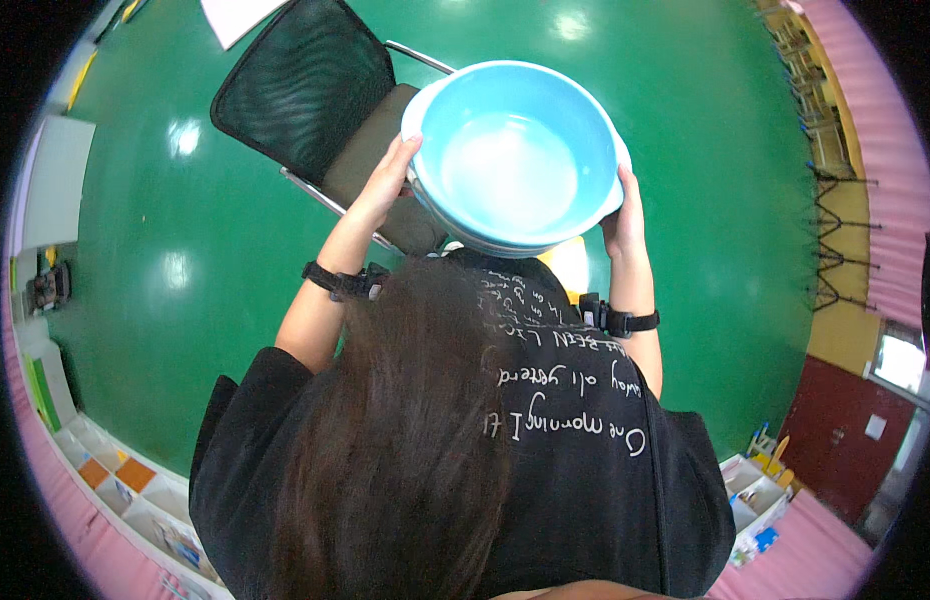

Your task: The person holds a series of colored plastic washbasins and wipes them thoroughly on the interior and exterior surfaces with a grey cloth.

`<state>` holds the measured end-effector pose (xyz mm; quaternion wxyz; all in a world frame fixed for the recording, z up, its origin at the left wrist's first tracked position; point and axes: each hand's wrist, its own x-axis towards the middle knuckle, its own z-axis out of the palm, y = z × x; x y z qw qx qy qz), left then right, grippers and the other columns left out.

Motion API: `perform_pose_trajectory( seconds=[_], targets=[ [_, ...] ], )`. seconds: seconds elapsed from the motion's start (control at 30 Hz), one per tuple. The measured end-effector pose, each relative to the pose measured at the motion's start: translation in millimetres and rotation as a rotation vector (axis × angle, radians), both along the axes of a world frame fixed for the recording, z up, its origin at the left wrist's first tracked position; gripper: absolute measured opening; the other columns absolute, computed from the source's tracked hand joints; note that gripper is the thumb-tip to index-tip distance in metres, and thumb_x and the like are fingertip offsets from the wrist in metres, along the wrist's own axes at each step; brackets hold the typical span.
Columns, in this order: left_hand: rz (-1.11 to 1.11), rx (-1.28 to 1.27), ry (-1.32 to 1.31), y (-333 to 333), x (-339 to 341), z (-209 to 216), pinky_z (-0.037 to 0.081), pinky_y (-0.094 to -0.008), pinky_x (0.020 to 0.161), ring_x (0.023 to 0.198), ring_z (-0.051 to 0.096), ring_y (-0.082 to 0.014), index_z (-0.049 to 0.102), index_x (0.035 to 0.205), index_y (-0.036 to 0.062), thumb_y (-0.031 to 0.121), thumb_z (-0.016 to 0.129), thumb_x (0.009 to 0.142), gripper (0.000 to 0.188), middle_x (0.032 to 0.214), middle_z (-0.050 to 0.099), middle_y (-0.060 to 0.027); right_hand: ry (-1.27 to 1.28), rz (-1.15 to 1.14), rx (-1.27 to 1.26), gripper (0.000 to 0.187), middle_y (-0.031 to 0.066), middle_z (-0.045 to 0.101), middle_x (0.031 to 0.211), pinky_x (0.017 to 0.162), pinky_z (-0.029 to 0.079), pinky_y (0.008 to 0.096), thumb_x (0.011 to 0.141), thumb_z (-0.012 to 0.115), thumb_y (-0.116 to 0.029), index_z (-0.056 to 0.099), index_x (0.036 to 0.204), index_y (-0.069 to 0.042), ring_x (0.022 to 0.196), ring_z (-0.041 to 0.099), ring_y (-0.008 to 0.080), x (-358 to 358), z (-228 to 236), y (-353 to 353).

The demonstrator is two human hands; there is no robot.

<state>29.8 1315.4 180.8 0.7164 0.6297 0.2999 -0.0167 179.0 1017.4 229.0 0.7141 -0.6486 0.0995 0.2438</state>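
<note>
A round light-blue basin [515,150] with pale side handles is held up in front of my body between both hands. Its inside faces up, and light glints off the bottom; I see no objects in it. My left hand [389,178] grips the left rim and handle, thumb on top. On the opposite side my right hand [626,215] holds the right handle, with its thumb along the edge. The fingers under the basin are hidden on both sides. A black strap with a small device circles each forearm.
Beyond my left arm stands a chair [320,100] with a black mesh back and dark seat, partly under the basin. Green floor [715,130] surrounds me. White cubby shelves [135,490] line the lower left, black metal frames [840,240] the right wall, near a dark red door [835,440].
</note>
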Motion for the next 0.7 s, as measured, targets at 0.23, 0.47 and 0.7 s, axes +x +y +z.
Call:
perform_pose_trajectory(
  seconds=[0.23,0.47,0.7],
  targets=[
    [0.378,-0.093,-0.014,32,6,-55,0.039,-0.0275,0.069,0.091,0.049,-0.0117,0.039,0.135,0.0167,0.061,0.042,0.086,0.066,0.114,0.054,-0.0015,0.1,0.482,-0.089,0.064,0.01,0.053,0.125,0.09,0.042,0.0413,0.085,0.052,-0.05,0.043,0.132,-0.008,0.113,0.051,0.0229,106,-27,89],
    [0.903,-0.16,-0.142,18,-7,-117,0.032,-0.0362,0.103,0.125,0.041,-0.0216,0.033,0.138,0.0028,0.051,0.046,0.091,0.069,0.138,0.041,-0.0116,0.145,1.028,-0.109,0.075,0.0121,0.05,0.124,0.089,0.046,0.0348,0.076,0.074,-0.03,0.035,0.133,-0.004,0.111,0.052,0.0212,156,-69,187],
    [1.349,-0.069,-0.128,-18,-24,-158,0.029,-0.0347,0.105,0.126,0.039,-0.0216,0.035,0.135,0.0025,0.043,0.046,0.093,0.06,0.135,0.043,-0.0116,0.14,1.105,0.005,0.083,0.0134,0.045,0.128,0.101,0.033,0.0348,0.071,0.075,-0.027,0.03,0.137,-0.002,0.119,0.043,0.0244,141,-161,251]
  ],
)
